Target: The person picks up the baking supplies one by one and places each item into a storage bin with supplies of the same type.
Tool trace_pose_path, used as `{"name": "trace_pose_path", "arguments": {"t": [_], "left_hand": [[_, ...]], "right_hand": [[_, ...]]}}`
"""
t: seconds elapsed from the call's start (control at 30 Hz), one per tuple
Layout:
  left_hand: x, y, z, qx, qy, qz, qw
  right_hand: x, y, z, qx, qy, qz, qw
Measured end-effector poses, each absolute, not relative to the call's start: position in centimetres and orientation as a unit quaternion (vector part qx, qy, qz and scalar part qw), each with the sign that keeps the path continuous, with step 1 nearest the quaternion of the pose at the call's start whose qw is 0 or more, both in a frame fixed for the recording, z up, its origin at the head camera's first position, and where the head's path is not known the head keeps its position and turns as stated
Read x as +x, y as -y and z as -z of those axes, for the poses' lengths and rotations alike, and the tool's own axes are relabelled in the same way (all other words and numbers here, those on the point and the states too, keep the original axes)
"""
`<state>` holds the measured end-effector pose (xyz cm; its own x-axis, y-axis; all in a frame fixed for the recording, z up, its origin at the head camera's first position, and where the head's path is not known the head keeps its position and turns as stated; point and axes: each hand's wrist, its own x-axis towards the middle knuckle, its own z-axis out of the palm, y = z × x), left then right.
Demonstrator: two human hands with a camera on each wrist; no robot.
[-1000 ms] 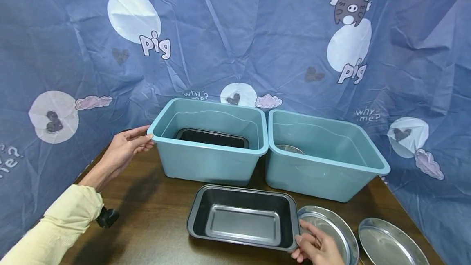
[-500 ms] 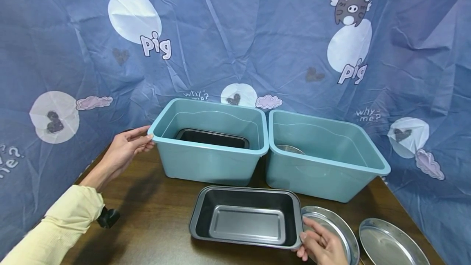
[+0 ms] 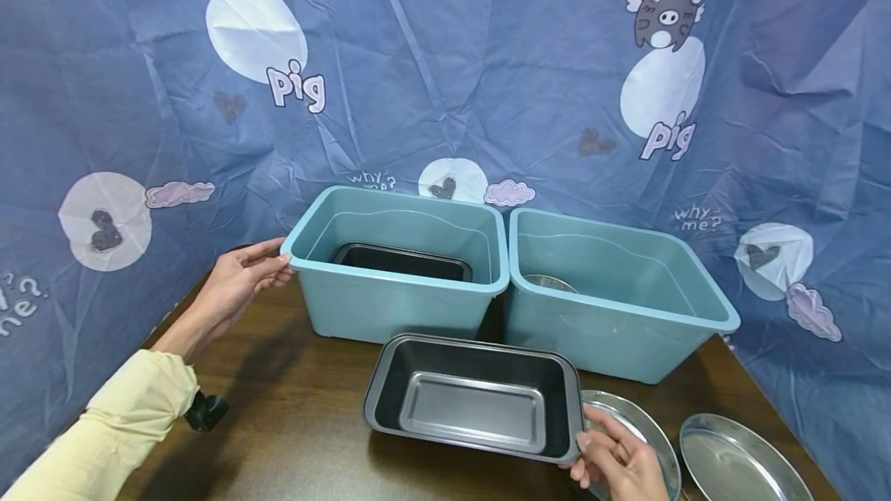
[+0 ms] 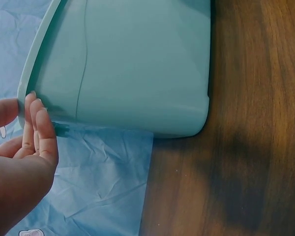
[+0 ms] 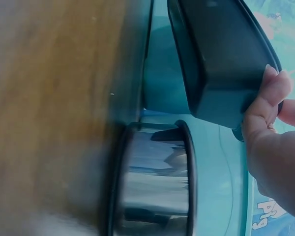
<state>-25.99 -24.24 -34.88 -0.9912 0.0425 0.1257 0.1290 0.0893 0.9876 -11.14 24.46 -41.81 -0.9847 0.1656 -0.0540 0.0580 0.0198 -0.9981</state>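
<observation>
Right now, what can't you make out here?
Head view: lower part of the dark pan in the left bin, behind the bin's wall.
Head view: most of the tin in the right bin, behind that bin's wall.
Head view: near end of the far-right tin, cut off by the bottom edge.
Right wrist view: far end of the held pan, cut off by the top edge.

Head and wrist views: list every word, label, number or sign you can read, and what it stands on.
"pig": blue cloth, upper left, head view.
"pig": cloth, upper right.
"why me?": cloth, right.
"why me?": cloth, centre, lower word partly hidden by the left tub.
"pig": cloth, sideways, right wrist view.
Lettering at cloth's left edge: cut off, only "?" clear.
Left wrist view: none readable.
None seen on left tub, right tub or held pan.
</observation>
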Motion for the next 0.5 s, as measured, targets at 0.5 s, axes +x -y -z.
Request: {"name": "trace_pose_path", "arguments": {"t": [0.5], "left_hand": [[-26.1,24.2,34.9,-0.058,0.736,0.674,0.034]], "right_hand": [[-11.4,-24.7,39.8,-0.049,0.697,-0.713,0.055]]}}
